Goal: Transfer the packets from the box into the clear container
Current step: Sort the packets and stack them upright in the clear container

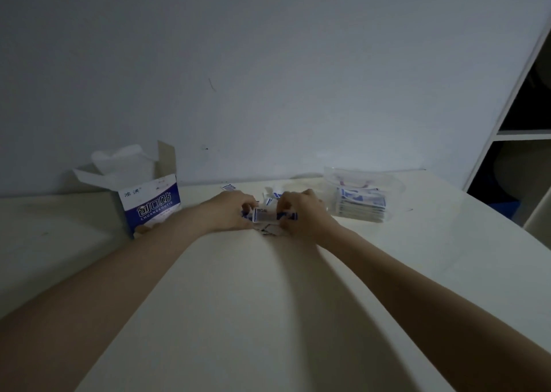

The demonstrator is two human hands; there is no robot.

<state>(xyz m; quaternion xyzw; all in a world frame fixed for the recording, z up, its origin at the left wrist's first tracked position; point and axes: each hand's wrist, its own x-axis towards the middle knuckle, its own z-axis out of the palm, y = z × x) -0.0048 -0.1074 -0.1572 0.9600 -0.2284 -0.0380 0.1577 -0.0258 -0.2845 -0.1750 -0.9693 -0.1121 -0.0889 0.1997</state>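
Note:
An opened blue and white box (152, 205) stands at the back left of the white table, its flaps up. To the right sits the clear container (362, 193) with a stack of blue and white packets (362, 204) inside. Between them lies a loose pile of packets (268, 213). My left hand (229, 211) and my right hand (301, 213) meet over this pile, fingers curled round a bunch of packets. A single packet (228, 187) lies behind my left hand near the wall.
The white table (238, 302) runs up to a pale wall at the back. A white shelf unit (518, 135) with dark openings stands off the table's right edge. The light is dim.

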